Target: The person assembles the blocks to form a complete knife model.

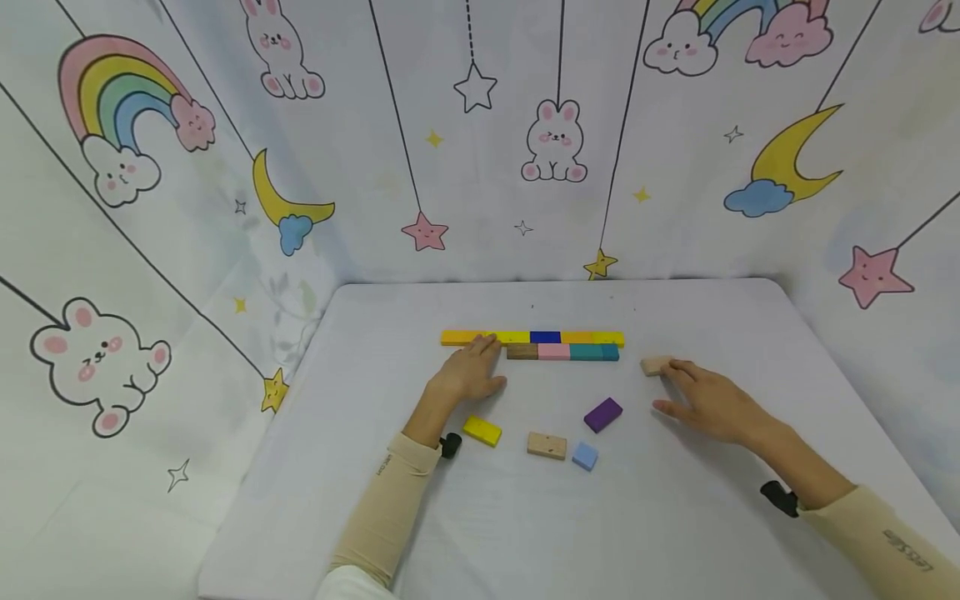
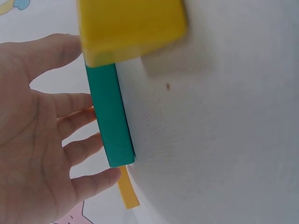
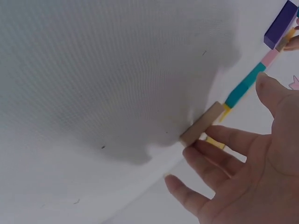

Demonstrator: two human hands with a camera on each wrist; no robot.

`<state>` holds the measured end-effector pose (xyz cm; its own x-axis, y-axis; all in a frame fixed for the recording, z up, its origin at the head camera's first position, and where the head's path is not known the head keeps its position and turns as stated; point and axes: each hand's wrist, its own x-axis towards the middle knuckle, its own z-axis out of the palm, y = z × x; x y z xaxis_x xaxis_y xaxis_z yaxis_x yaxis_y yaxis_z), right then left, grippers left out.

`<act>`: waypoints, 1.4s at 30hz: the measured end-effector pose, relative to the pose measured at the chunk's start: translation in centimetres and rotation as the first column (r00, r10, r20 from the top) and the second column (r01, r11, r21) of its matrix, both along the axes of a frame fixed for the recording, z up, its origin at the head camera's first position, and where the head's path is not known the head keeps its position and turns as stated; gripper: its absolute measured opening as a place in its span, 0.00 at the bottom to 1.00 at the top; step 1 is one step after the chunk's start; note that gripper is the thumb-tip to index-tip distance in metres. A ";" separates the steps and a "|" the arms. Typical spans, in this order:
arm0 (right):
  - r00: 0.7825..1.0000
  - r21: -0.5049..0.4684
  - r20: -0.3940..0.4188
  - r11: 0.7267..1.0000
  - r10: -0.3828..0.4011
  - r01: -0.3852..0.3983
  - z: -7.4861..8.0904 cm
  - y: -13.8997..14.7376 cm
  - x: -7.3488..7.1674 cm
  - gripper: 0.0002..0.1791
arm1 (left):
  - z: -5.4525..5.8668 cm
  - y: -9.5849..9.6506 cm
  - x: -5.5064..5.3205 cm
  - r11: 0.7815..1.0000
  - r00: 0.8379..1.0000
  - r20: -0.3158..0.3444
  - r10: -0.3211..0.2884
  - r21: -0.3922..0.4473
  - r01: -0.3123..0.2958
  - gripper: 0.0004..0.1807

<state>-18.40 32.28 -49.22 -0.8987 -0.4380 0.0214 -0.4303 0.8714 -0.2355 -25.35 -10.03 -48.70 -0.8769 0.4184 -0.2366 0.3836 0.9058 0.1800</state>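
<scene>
My left hand rests at the left part of a two-line row of wooden blocks, fingertips on the yellow and orange back line. In the left wrist view its extended fingers reach a green block, which the hand hides in the head view. The front line shows a brown block, a pink block and teal blocks. To the row's right, my right hand touches a tan block with its fingertips; the thumb stands apart from it in the right wrist view.
Nearer on the white table lie a yellow block, a second tan block, a light blue block and a purple block. A blue block sits in the back line. A patterned curtain hangs behind the table.
</scene>
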 end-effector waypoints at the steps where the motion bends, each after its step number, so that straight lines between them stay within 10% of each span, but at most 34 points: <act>1: 1.000 0.003 -0.017 1.000 0.007 -0.007 0.0 -0.1 0.0 0.41 | 0.0 0.0 0.0 1.000 1.000 0.000 0.000 0.001 0.000 0.42; 42: 0.996 0.017 -0.062 0.998 0.066 -0.065 -0.1 -5.5 0.7 0.36 | -0.4 -0.1 -0.2 1.000 0.999 -0.026 -0.022 -0.022 0.022 0.42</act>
